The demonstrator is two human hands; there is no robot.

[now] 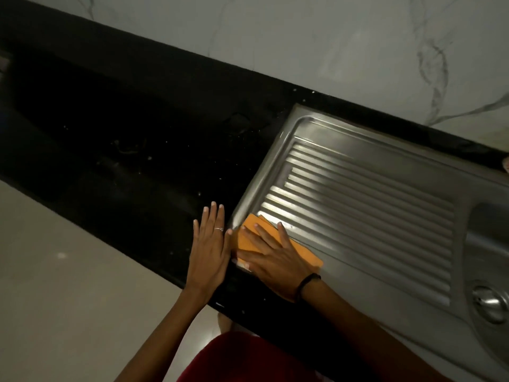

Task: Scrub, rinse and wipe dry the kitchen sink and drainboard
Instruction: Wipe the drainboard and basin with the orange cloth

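Cloth (pixel 249 235) soft, thin, light; our right hand (pixel 271 261) presses it flat under straight fingers onto drainboard (pixel 358 205); left hand (pixel 208 250) flat beside, fingers straight, holding nothing.

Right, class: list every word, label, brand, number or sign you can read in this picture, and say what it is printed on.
None: no readable text shows anywhere.
The orange cloth under the right hand is plain.
The steel drainboard and the black counter carry no visible stamp or label.
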